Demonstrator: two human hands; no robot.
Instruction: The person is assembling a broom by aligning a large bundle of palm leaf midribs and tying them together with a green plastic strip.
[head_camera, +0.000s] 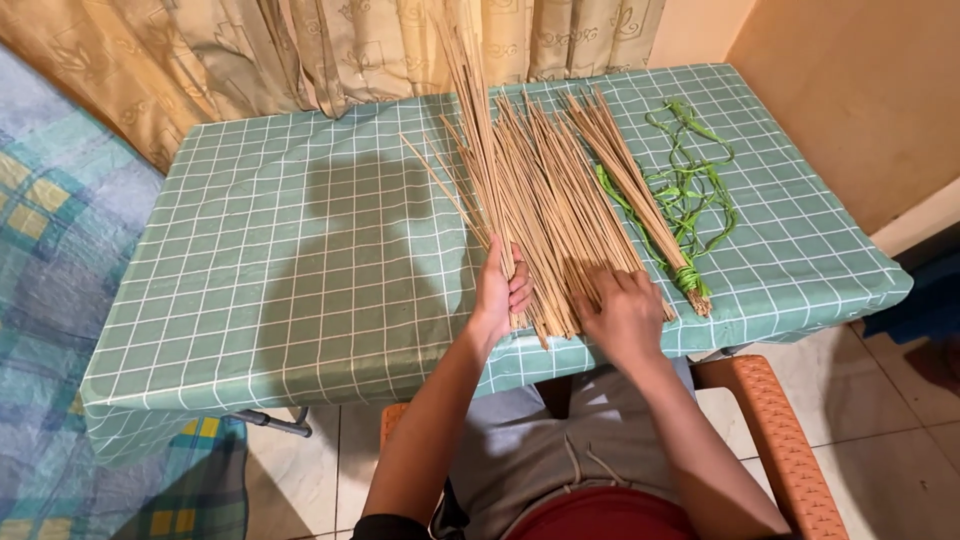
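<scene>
Right hand (625, 318) flat, open on loose sticks (545, 215); my left grip (500, 290) closed round stick bunch (478, 130); tied bundle (640, 200) at 2 o'clock on counter (300, 280).

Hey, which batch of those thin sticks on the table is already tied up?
The tied stick bundle farthest right, bound near its lower end with green string. The loose sticks under the right hand and the handful in the left hand are unbound.
</scene>
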